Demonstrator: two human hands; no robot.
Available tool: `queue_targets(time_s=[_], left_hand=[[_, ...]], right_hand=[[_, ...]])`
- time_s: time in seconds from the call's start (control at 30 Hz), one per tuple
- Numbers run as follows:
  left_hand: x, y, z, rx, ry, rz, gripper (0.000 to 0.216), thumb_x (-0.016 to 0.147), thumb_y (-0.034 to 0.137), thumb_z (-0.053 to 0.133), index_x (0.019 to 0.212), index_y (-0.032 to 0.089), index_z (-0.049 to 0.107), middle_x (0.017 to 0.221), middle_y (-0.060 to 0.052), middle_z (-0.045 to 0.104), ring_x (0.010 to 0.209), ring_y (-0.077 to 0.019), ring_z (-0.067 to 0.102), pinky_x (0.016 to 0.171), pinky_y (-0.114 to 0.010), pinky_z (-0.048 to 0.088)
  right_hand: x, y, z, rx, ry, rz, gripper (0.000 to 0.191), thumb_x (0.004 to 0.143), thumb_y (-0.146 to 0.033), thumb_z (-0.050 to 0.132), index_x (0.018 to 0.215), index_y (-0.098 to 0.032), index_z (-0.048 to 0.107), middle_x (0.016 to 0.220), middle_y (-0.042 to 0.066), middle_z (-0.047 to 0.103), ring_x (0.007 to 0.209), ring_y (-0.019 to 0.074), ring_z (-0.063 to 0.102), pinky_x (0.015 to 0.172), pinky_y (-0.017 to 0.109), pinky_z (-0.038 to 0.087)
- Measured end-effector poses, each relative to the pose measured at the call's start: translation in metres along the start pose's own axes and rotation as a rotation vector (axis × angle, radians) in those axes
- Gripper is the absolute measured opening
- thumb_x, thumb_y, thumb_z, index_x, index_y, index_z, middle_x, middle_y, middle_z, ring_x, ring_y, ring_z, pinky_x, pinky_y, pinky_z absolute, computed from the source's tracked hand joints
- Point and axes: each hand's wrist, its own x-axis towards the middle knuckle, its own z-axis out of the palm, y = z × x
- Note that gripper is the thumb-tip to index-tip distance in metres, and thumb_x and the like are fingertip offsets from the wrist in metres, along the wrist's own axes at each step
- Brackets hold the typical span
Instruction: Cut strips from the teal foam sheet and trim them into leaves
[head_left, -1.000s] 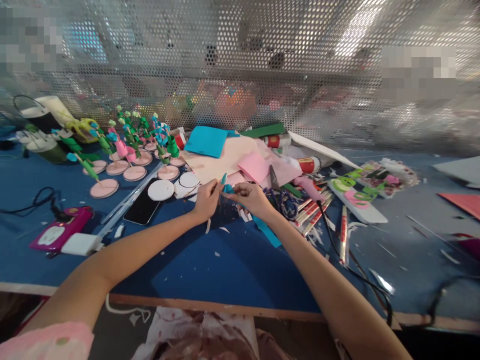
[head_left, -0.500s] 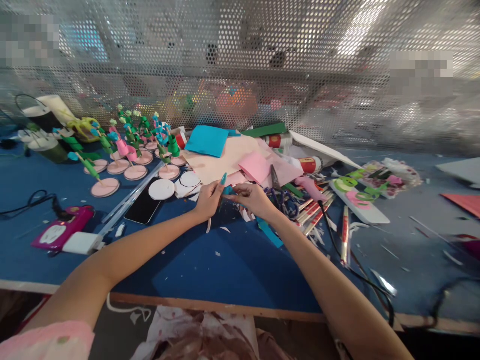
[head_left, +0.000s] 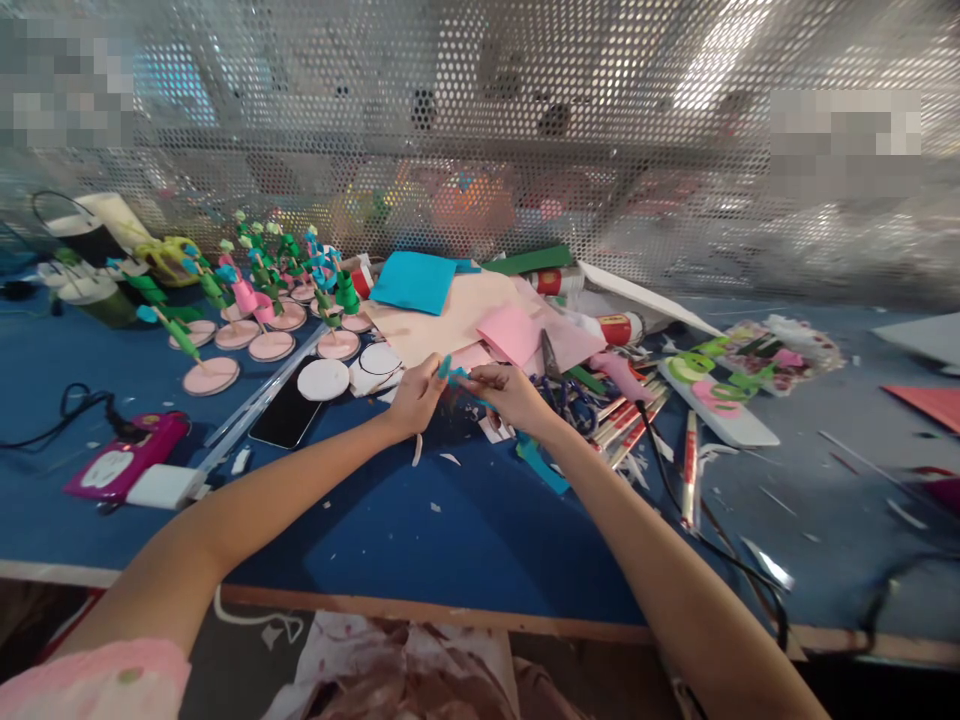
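Observation:
Close together over the middle of the table, my left hand (head_left: 417, 398) and my right hand (head_left: 507, 394) pinch a small piece of blue paper (head_left: 459, 376) between their fingertips. Its exact shape is too small to make out. A longer blue paper strip (head_left: 541, 466) lies beneath my right wrist. White foam discs (head_left: 324, 380) are just left of my left hand. Past my fingers, sheets of pink paper (head_left: 511, 334) and blue paper (head_left: 417, 282) are stacked. Scissors (head_left: 574, 404) lie to the right of my right hand, partly covered by clutter.
Paper flowers on pink round bases (head_left: 211, 375) stand at left. A black phone (head_left: 288, 414) and a purple power strip (head_left: 135, 456) lie nearer. On the right are a pink glue gun (head_left: 621, 376) with a cable and a white tray (head_left: 718, 404). A perforated metal screen (head_left: 480, 110) closes the back.
My fingers have shifted slightly around the blue paper, and more of it shows between the hands. Both arms stay nearly in place.

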Motion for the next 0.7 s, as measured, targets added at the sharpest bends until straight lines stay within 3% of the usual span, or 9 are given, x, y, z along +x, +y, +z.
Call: queue_targets(time_s=[0.1, 0.17, 0.33, 0.5, 0.7], left_hand=[[0.0023, 0.0057, -0.0022, -0.025, -0.075, 0.071, 0.047, 0.081, 0.057, 0.047, 0.100, 0.015, 0.056, 0.085, -0.006, 0.059, 0.073, -0.0153, 0.055, 0.060, -0.025, 0.041], [0.0031, 0.0083, -0.0014, -0.016, -0.075, 0.083, 0.039, 0.081, 0.049, 0.051, 0.100, 0.016, 0.060, 0.094, -0.009, 0.060, 0.084, -0.0180, 0.056, 0.066, -0.026, 0.043], [0.0027, 0.0081, 0.0030, -0.054, 0.022, -0.008, 0.027, 0.080, 0.041, 0.056, 0.086, 0.017, 0.065, 0.085, -0.007, 0.063, 0.075, -0.0157, 0.056, 0.062, -0.025, 0.042], [0.0035, 0.0088, 0.0044, -0.170, 0.087, -0.124, 0.029, 0.076, 0.044, 0.060, 0.077, 0.015, 0.063, 0.073, -0.002, 0.061, 0.063, -0.0118, 0.054, 0.056, -0.022, 0.041], [0.0049, 0.0061, 0.0060, -0.240, 0.076, -0.228, 0.032, 0.072, 0.046, 0.062, 0.072, 0.014, 0.058, 0.057, 0.003, 0.053, 0.050, -0.0088, 0.048, 0.050, -0.022, 0.038]], right_hand=[[0.0008, 0.0025, -0.0005, -0.012, -0.004, 0.032, 0.032, 0.069, -0.048, 0.063, 0.067, -0.017, 0.056, 0.038, -0.009, 0.040, 0.023, 0.0067, 0.039, 0.024, 0.018, 0.030], [0.0007, 0.0033, -0.0008, -0.023, -0.010, 0.044, 0.028, 0.073, -0.045, 0.060, 0.071, -0.016, 0.058, 0.036, -0.009, 0.041, 0.024, 0.0072, 0.039, 0.025, 0.018, 0.031], [-0.0012, 0.0037, 0.0007, -0.054, -0.020, 0.020, 0.037, 0.080, -0.051, 0.049, 0.078, -0.016, 0.060, 0.032, -0.008, 0.043, 0.023, 0.0075, 0.038, 0.026, 0.018, 0.031], [-0.0013, 0.0051, 0.0012, -0.049, 0.086, -0.010, 0.050, 0.077, -0.066, 0.042, 0.069, -0.018, 0.053, 0.034, -0.006, 0.044, 0.024, 0.0076, 0.039, 0.025, 0.018, 0.029], [-0.0012, 0.0029, -0.0009, -0.066, 0.034, 0.006, 0.044, 0.061, -0.058, 0.067, 0.059, -0.019, 0.046, 0.037, -0.007, 0.043, 0.029, 0.0072, 0.041, 0.028, 0.018, 0.028]])
